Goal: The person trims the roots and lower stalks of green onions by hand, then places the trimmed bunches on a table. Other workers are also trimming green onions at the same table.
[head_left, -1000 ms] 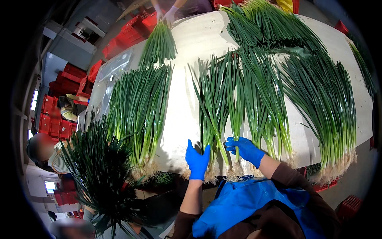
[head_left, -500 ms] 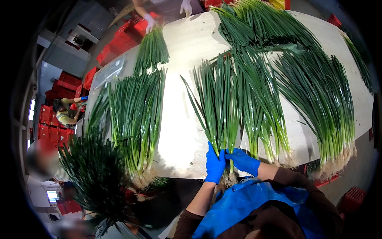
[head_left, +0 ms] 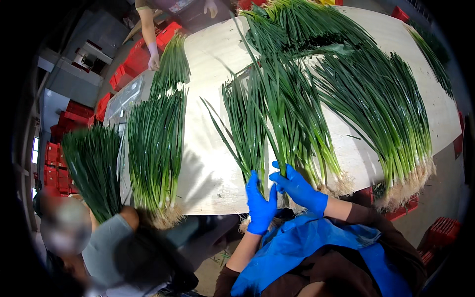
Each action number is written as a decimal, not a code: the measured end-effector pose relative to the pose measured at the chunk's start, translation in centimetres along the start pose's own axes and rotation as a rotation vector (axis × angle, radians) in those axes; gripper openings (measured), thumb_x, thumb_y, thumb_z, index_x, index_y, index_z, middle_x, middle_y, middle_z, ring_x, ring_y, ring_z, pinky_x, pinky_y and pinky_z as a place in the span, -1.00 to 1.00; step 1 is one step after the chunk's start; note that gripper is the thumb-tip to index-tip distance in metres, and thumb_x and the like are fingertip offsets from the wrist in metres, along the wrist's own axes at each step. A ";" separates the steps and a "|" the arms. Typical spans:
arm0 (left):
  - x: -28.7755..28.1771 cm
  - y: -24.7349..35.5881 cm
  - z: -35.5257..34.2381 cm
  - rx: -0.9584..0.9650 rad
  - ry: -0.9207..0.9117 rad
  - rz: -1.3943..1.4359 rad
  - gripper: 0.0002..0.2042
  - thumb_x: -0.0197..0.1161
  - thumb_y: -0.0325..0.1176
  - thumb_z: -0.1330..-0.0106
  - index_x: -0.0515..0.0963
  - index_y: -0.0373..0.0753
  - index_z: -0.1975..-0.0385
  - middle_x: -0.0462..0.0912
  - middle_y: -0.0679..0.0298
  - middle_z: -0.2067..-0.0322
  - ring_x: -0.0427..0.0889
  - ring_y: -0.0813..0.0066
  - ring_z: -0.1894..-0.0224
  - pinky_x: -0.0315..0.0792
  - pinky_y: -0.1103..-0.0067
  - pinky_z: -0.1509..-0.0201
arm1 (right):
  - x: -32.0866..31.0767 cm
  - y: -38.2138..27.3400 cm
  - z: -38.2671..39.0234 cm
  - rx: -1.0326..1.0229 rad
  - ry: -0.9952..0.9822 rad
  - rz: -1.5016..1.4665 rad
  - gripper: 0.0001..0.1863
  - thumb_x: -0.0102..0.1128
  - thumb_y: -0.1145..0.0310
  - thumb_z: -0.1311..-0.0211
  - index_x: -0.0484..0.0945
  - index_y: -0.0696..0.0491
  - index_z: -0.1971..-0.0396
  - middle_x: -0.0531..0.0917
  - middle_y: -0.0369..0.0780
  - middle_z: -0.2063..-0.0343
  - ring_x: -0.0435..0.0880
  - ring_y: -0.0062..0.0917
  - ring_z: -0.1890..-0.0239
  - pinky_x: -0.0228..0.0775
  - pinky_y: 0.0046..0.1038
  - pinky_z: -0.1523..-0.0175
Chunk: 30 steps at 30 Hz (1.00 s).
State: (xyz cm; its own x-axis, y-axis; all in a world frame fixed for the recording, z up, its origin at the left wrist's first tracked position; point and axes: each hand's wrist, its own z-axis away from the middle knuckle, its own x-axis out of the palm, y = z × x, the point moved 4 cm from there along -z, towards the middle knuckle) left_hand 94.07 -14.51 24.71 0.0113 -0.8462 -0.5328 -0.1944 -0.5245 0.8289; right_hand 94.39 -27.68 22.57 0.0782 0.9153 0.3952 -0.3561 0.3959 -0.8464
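Since a second ago the two gloved hands have come together at the near edge of the table (head_left: 208, 193). The left hand (head_left: 261, 205), in a blue glove, now wraps shut around the stalk end of a small bunch of green onions (head_left: 246, 131), whose roots hang just past the edge while its leaves fan out toward the table's middle. The right hand (head_left: 298, 188), also blue-gloved, has moved in beside it and pinches a single long stalk (head_left: 267, 99) between fingers and thumb, its tip running far up the board. Stalk and bunch lie side by side, so the work looks like adding one onion at a time to a gathered handful.

Just right of the hands a larger heap of onions (head_left: 309, 133) lies with roots at the near edge, and a big pile (head_left: 391, 114) fills the right end. A separate bundle (head_left: 156, 143) lies toward the left edge, where another person's shoulder (head_left: 106, 237) shows.

Red plastic crates (head_left: 64, 143) stack beyond the left edge, more by the far left corner. A clear plastic sheet or bag (head_left: 122, 99), hard to make out, lies at that corner.
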 end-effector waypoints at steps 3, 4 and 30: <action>2.5 0.9 2.7 -0.443 -0.356 0.391 -0.31 0.20 -0.44 -0.23 -0.02 -0.18 -0.32 0.32 0.06 -0.08 0.43 0.37 -0.03 0.39 0.50 -0.05 | -0.8 1.6 -0.3 0.200 -0.009 -0.264 -0.58 0.19 0.22 -0.19 0.40 0.01 -0.03 0.55 -0.29 0.35 0.52 -0.59 0.35 0.41 -0.46 0.29; 4.7 -2.3 4.5 -0.512 -0.391 0.666 -0.30 0.15 -0.48 -0.26 -0.08 -0.12 -0.34 0.38 0.07 -0.02 0.49 0.41 0.05 0.43 0.54 0.01 | -1.9 3.8 -1.1 0.245 -0.012 -0.319 -0.61 0.20 0.21 -0.18 0.43 0.00 0.01 0.55 -0.28 0.37 0.52 -0.58 0.34 0.42 -0.43 0.29; 7.2 -0.4 6.4 -1.211 -0.277 1.643 -0.58 -0.08 0.09 -0.35 0.50 -0.17 0.25 0.31 0.38 0.74 0.20 0.56 0.78 0.12 0.63 0.68 | -5.3 2.6 -1.3 -0.016 -0.008 -0.254 -0.78 0.15 0.41 -0.19 0.44 0.08 0.17 0.56 -0.22 0.35 0.57 -0.53 0.38 0.47 -0.50 0.39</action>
State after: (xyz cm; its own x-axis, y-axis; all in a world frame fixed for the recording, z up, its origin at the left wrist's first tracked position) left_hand 87.93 -19.86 19.46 0.4007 -0.5168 0.7566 0.7431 0.6663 0.0616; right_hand 94.23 -31.41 17.81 0.1562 0.7857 0.5985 -0.3110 0.6142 -0.7253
